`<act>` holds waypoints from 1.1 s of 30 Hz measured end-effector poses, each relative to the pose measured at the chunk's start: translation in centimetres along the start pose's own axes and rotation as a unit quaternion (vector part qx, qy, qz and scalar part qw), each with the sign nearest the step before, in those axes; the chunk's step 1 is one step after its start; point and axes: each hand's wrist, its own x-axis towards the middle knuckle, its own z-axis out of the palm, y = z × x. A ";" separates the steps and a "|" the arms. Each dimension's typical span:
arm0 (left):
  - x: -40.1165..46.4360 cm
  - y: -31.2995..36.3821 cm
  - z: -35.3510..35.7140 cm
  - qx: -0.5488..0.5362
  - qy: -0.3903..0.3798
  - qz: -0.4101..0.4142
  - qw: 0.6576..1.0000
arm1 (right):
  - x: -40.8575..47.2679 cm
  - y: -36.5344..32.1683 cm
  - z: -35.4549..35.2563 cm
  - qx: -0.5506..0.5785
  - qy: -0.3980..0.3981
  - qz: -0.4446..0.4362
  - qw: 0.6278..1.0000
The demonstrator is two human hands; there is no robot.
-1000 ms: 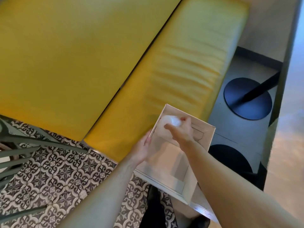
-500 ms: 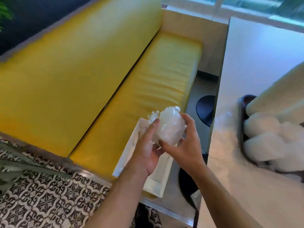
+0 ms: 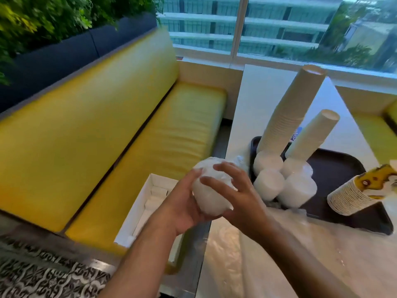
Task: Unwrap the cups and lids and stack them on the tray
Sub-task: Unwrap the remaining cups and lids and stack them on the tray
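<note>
Wrapped lids (image 3: 211,190), a short stack sealed in clear film, are held in the air between both hands, above the near edge of the table (image 3: 253,100) and the cardboard box (image 3: 148,203) on the bench seat. The left hand (image 3: 182,203) is cupped under and behind the package with its fingers curled round it. The right hand (image 3: 236,196) is laid over the front, fingers spread across the film; whether a pinch on the wrap is made cannot be told.

Progress is judged as partial. On the dark tray (image 3: 335,168) two tall stacks of white cups (image 3: 287,117) are leaned, and four short stacks of lids (image 3: 279,181) are set at their base; film appears to remain on some of these lids, but this cannot be confirmed. A further stack of cups with a yellow-printed band (image 3: 356,194) is lying on its side at the tray's right. The held package is not yet opened. Loose clear plastic (image 3: 290,244) is spread over the near table.

The table is pale and smooth. A yellow upholstered bench (image 3: 107,130) is seen on the left, patterned floor tile (image 3: 43,280) below, foliage (image 3: 43,18) behind, and a large window (image 3: 279,24) facing buildings.
</note>
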 end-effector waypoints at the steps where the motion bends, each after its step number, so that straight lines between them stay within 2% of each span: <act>1: 0.1 -0.3 0.1 -0.008 -0.002 0.010 1.000 | -0.1 -0.1 -0.4 -0.001 -0.009 0.003 1.000; 4: 0.1 -1.9 1.9 -0.037 0.004 0.050 0.998 | -1.1 0.0 -3.3 0.001 -0.035 0.037 0.999; 6: 0.4 -3.1 2.5 -0.067 0.025 0.091 0.993 | -2.0 0.0 -5.1 0.113 -0.081 0.125 0.982; 8: 0.6 -4.1 3.2 -0.092 0.040 0.137 0.985 | -2.8 -0.1 -6.2 0.234 -0.084 0.184 0.951; 9: 0.8 -4.6 3.5 -0.099 0.052 0.159 0.981 | -3.0 -0.2 -6.4 0.252 -0.072 0.199 0.944; 11: 0.9 -5.5 4.5 -0.118 0.057 0.194 0.972 | -3.2 -0.6 -6.1 0.234 -0.022 0.212 0.949; 14: 0.6 -6.3 5.8 -0.162 0.051 0.236 0.957 | -3.3 -1.1 -5.4 0.198 0.094 0.216 0.952; 18: 0.6 -6.7 7.0 -0.205 0.063 0.249 0.944 | -3.8 -2.1 -4.0 0.158 0.220 0.187 0.944; 20: 0.6 -6.8 7.4 -0.191 0.066 0.246 0.948 | -3.9 -2.8 -3.7 0.134 0.220 0.171 0.951; 24: 0.2 -6.7 7.6 -0.171 0.063 0.250 0.951 | -4.7 -2.8 -5.0 0.137 0.172 0.120 0.968; 29: 0.1 -7.3 7.6 -0.164 0.091 0.293 0.938 | -3.3 -3.2 -7.9 0.223 0.145 0.226 0.937; 31: -0.1 -7.8 8.4 -0.137 0.097 0.308 0.937 | -2.6 -3.8 -7.6 0.217 0.133 0.199 0.947; 33: -0.1 -8.0 8.9 -0.126 0.111 0.323 0.931 | -2.5 -4.3 -6.8 0.166 0.169 0.165 0.957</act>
